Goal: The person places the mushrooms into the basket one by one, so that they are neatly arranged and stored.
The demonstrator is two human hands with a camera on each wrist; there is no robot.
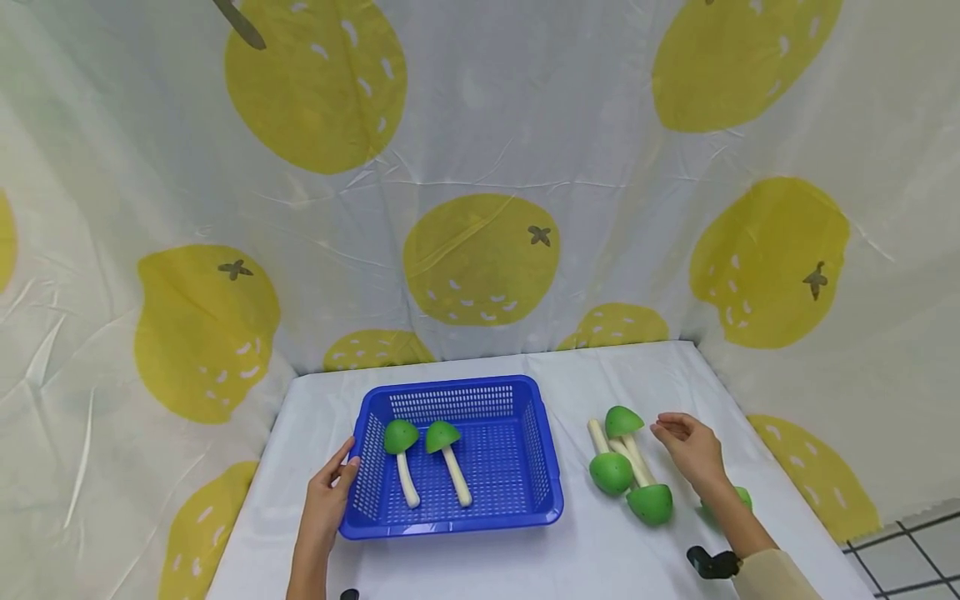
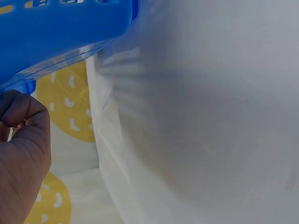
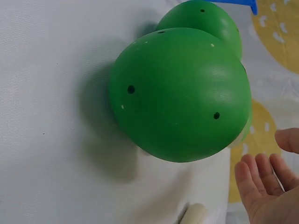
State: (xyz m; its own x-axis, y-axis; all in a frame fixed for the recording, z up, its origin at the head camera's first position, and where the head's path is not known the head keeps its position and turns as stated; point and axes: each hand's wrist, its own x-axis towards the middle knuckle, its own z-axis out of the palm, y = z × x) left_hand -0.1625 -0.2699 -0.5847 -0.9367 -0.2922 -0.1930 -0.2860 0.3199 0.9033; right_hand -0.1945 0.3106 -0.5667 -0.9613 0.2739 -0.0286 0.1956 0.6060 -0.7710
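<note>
Gripping the blue basket (image 1: 450, 528) at its left rim, left hand (image 1: 324, 498); hovering, released, beside green-capped mushrooms (image 1: 611, 473), right hand (image 1: 695, 452).

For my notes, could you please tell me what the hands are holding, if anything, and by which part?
The left hand holds the basket by its left rim; the right hand holds nothing.

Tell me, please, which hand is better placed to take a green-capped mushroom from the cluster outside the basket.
Probably the right hand: it is empty beside the green-capped mushrooms, while the left hand holds the blue basket at its left edge.
</note>
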